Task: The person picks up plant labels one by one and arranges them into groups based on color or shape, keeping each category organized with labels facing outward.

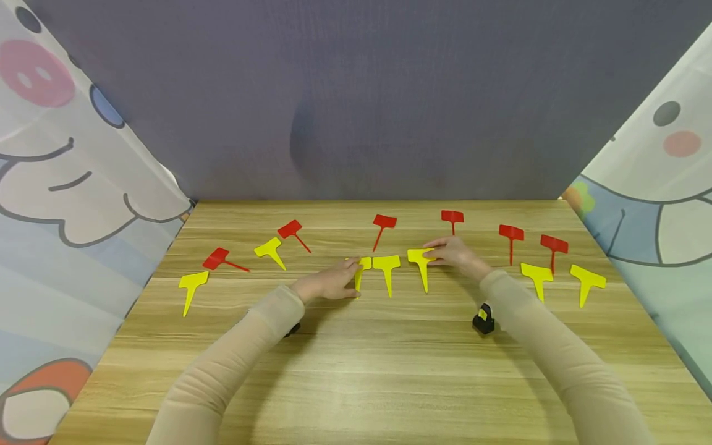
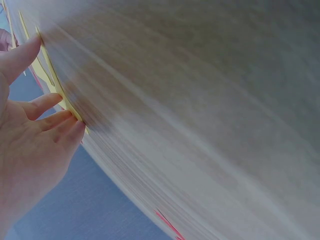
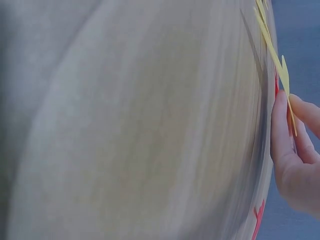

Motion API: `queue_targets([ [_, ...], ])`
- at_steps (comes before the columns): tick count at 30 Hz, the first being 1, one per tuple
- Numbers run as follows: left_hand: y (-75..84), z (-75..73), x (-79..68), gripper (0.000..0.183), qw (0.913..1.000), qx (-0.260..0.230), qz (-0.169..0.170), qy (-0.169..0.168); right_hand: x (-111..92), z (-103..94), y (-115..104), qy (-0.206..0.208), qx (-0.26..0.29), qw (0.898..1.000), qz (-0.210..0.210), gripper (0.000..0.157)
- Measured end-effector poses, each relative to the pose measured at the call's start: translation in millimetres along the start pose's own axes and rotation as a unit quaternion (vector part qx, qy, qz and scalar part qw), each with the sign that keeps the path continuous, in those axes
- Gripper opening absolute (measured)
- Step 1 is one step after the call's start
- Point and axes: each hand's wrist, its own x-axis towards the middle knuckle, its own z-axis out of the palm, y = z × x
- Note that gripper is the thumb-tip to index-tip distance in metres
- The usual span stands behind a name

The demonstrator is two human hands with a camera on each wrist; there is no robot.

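Note:
My left hand (image 1: 332, 281) holds a yellow T-shaped plant label (image 1: 365, 264) near the middle of the table, with the thumb at its pointed end and the fingers at its wide head. The left wrist view shows this label (image 2: 50, 70) edge-on against the wood, partly covered by the fingers. My right hand (image 1: 453, 254) pinches another yellow plant label (image 1: 421, 262) by the right side of its head, the stem pointing toward me. In the right wrist view this label (image 3: 284, 75) sits between thumb and fingers. Between the hands lies a third yellow plant label (image 1: 386, 264).
Several red plant labels lie farther back, among them one at centre (image 1: 385, 221) and one at right (image 1: 511, 232). More yellow labels lie at left (image 1: 193, 281) and right (image 1: 588, 279). A grey panel (image 1: 367, 99) stands behind the wooden table (image 1: 384, 383). Black wrist devices (image 1: 483, 319) hang under the sleeves.

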Motion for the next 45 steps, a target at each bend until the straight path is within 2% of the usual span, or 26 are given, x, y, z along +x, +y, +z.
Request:
queue_targets([
  [11,0.1,0.9,0.3,0.066,1.0,0.002,0.0,0.002,4.1,3.8,5.4,0.0,-0.001,1.0,-0.011,0.039],
  [20,1.6,-3.5,-3.4,0.067,0.9995,-0.029,0.014,0.001,6.4,6.9,7.3,0.009,-0.007,1.0,-0.013,0.037],
  [31,0.3,-0.1,0.3,0.067,1.0,-0.008,-0.001,0.002,6.6,10.0,5.5,0.016,-0.044,0.999,-0.019,0.034],
  [39,1.1,-1.4,-0.6,0.067,0.9999,-0.011,0.001,0.003,5.1,13.5,2.9,0.022,-0.104,0.994,-0.024,0.032],
  [45,0.7,-0.9,-0.5,0.067,0.9999,-0.006,0.006,0.006,4.3,16.4,1.5,0.042,-0.163,0.984,-0.053,0.028],
])
